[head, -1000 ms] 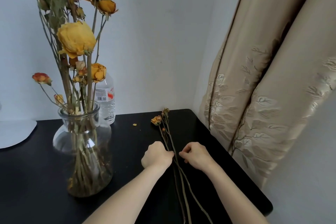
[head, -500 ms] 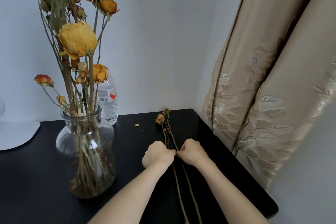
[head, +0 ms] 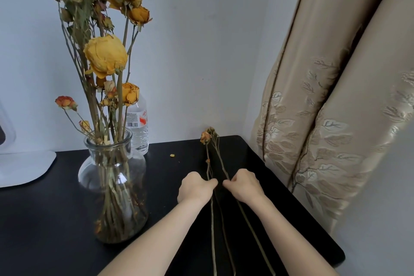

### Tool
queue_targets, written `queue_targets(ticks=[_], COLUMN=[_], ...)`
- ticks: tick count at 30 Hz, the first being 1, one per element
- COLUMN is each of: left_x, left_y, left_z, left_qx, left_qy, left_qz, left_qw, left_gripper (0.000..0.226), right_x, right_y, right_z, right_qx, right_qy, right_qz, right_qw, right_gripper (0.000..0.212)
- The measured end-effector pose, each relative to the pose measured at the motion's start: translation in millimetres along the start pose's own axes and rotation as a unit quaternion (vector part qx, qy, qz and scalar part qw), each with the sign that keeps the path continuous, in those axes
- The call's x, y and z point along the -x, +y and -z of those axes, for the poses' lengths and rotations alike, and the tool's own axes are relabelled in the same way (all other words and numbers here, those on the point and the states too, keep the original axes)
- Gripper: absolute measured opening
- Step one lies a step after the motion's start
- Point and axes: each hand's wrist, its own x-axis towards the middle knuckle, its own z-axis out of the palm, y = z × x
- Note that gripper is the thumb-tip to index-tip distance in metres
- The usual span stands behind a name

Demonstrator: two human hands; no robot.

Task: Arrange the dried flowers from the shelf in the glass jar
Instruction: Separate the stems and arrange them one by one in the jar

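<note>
We are working on a black shelf point(head: 56, 219) whose back edge is meeting the wall point(head: 201, 51) and whose right edge is running on a slant just beside a beige curtain point(head: 336, 119), with the rounded front-right corner showing low at the right. The barest stretch of shelf is lying between the glass jar point(head: 113, 186) and our hands, and in front of the jar toward us. At the far left a white flat thing point(head: 24, 168) is showing by the shelf, and a water bottle point(head: 139, 134) is standing just behind the jar, near the wall. A small yellow crumb point(head: 172, 155) is sitting on the bare surface between bottle and stems.

The jar is standing upright on the left half, holding a tall bunch of dried flowers point(head: 105, 58) that is rising well above its mouth. The loose stems point(head: 212, 231) are lying flat on the right half, running from the near edge away to the back, their small dried heads point(head: 205, 137) ending near the wall. Our left hand point(head: 195, 188) is resting knuckles up on the shelf, fingers curled, pinching the left stem partway along. Our right hand point(head: 245, 186) is doing likewise just beside it, fingers curled round the right stem. The two hands are lying nearly fingertip to fingertip, well right of the jar.
</note>
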Motion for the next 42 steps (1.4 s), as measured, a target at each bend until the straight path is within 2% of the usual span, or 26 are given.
queue_targets(ticks=[5,8,9,11,13,19,30,34,42], left_x=[9.9,18.2,21.0,28.6,37.4,71.1,139.9,156.2,158.5], left_y=[6.9,12.0,13.7,17.7,20.0,16.7,3.1,8.7,29.3], left_z=[8.4,15.7,18.7,27.4,38.3,74.7,151.7,196.4,265.5], left_qx=[0.046,0.065,0.073,0.092,0.110,0.133,0.120,0.119,0.218], left_qy=[0.002,0.010,0.009,0.006,0.012,0.029,-0.006,0.056,0.193], left_qz=[-0.057,-0.098,-0.111,-0.135,-0.160,-0.211,-0.333,-0.384,-0.431], left_qw=[0.997,0.993,0.991,0.987,0.981,0.968,0.935,0.914,0.854], left_gripper=[0.027,0.038,0.035,0.025,0.023,0.006,0.008,0.007,0.015], right_x=[7.1,15.3,18.7,25.9,33.9,58.2,92.2,101.9,119.6], right_y=[-6.2,-13.8,-16.3,-21.8,-27.4,-43.2,-75.3,-87.9,-115.8], right_z=[12.6,22.3,25.6,31.9,38.3,52.1,61.8,59.3,57.8], right_qx=[-0.079,-0.136,-0.152,-0.185,-0.212,-0.252,-0.264,-0.276,-0.281], right_qy=[0.040,0.069,0.081,0.100,0.113,0.139,0.140,0.133,0.122], right_qz=[0.036,0.071,0.083,0.106,0.124,0.176,0.234,0.246,0.276], right_qw=[0.995,0.986,0.982,0.972,0.963,0.941,0.925,0.920,0.911], right_gripper=[0.029,0.027,0.027,0.018,0.009,0.013,0.012,0.013,0.015])
